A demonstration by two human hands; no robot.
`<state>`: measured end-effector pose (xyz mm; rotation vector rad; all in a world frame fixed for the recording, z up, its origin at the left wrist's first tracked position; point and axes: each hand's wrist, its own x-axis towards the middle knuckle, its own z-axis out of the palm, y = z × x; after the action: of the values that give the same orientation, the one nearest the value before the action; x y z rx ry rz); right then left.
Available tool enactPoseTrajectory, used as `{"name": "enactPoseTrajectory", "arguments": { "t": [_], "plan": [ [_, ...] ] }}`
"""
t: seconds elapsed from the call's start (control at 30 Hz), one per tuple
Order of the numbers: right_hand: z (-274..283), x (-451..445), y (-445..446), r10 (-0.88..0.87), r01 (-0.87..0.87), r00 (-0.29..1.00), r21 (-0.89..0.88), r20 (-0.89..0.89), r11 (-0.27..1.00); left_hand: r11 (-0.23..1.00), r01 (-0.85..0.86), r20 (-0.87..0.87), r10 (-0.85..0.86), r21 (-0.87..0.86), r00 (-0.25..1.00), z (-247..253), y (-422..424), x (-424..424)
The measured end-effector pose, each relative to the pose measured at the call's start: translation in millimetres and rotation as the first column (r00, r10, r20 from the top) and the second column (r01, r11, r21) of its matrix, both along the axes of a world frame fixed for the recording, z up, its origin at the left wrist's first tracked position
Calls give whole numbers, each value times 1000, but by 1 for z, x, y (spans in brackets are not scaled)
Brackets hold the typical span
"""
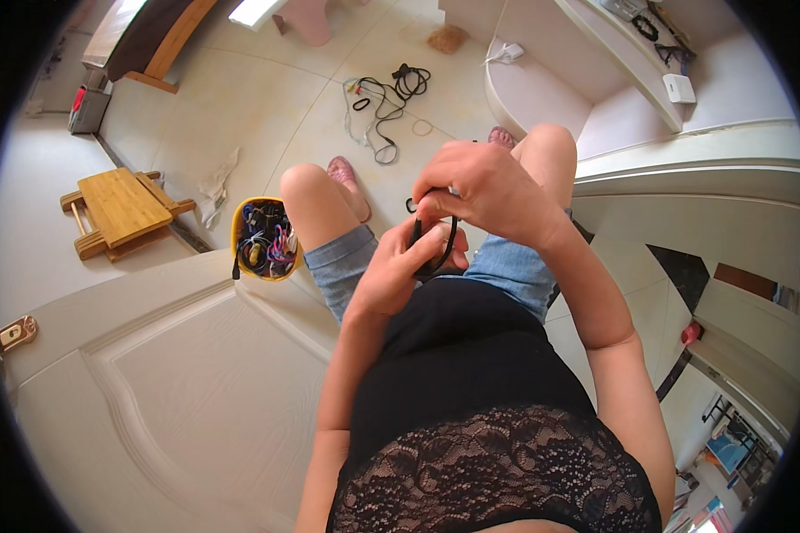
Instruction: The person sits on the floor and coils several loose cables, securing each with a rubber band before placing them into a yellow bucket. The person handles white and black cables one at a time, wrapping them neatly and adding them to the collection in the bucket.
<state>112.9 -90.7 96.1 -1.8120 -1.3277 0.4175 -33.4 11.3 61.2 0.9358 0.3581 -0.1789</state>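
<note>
Between my hands, above my lap, is a looped black cable (pixel 453 241). My left hand (pixel 400 260) grips the lower part of the loop, with the thumb lying across it. The fingers of my right hand (pixel 483 190) pinch the upper part, close to the left fingertips. Part of the cable is hidden behind the fingers, and I cannot see its full length. On the floor beyond my knees lie several loose black cables (pixel 390 110), one with coloured plugs. A small black ring (pixel 361 104) rests beside them.
Left of my knee stands a yellow-rimmed container (pixel 235 226) full of bundled cables (pixel 263 243). Farther left is a folding wooden stool (pixel 123 206) near crumpled clear plastic (pixel 220 186). A panelled door (pixel 207 393) fills the lower left. White shelving (pixel 613 53) stands at the upper right.
</note>
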Motion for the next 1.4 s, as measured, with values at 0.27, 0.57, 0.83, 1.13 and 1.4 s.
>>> {"name": "enactPoseTrajectory", "arguments": {
  "t": [0.27, 0.57, 0.83, 1.13, 1.4],
  "plan": [
    [-15, 9, 2, 115, -140, 892, -26, -436, 990, 1000, -31, -98, 31, -3, 995, 4, -14, -2],
    [-65, -7, -20, -1, 245, 581, 175, -814, 954, 982, -183, -101, 177, -56, 979, 9, -13, -4],
    [-28, -47, -16, -413, 501, 683, -25, -603, 865, 950, -294, -45, 300, 102, 953, 2, -16, -4],
    [-17, -75, -19, -420, 455, 806, -16, -416, 890, 913, -394, 3, 396, 108, 918, -2, -12, -4],
    [-11, -83, -21, -364, 366, 768, -105, -526, 925, 921, -371, 12, 372, 120, 928, -2, -12, -6]
  ]
}}
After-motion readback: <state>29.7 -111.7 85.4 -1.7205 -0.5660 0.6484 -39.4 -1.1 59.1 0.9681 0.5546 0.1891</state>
